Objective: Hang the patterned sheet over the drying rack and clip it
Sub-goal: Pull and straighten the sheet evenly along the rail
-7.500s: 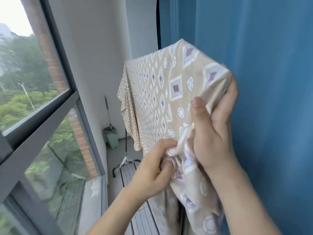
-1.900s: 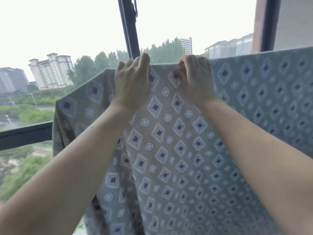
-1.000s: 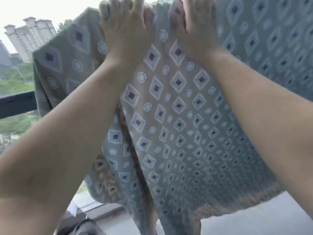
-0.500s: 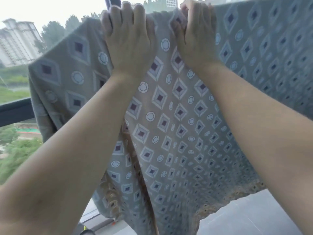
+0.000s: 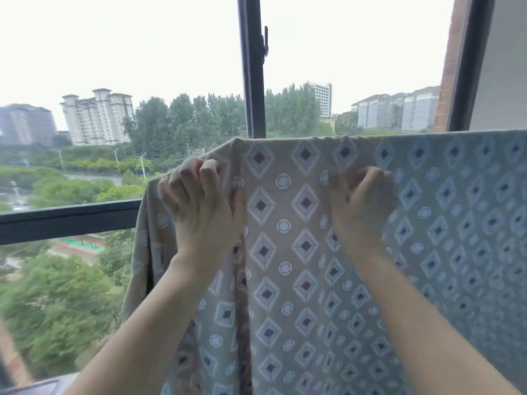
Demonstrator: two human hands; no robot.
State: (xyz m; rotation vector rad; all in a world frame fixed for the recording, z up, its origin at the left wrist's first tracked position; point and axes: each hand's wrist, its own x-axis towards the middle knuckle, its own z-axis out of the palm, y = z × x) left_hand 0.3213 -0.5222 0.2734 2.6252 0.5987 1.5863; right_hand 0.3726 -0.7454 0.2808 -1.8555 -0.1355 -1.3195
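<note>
The drying rack itself is staying hidden under the cloth; only the straight line of its top edge is showing. The patterned sheet (image 5: 308, 223) is lying directly over that edge and hanging down the near side in a broad panel, its left end drooping lower in loose folds in front of the window frame (image 5: 68, 220)

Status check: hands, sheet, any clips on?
Left hand and right hand both grip patterned sheet near its draped top edge. No clip visible. Nothing in the way.
</note>
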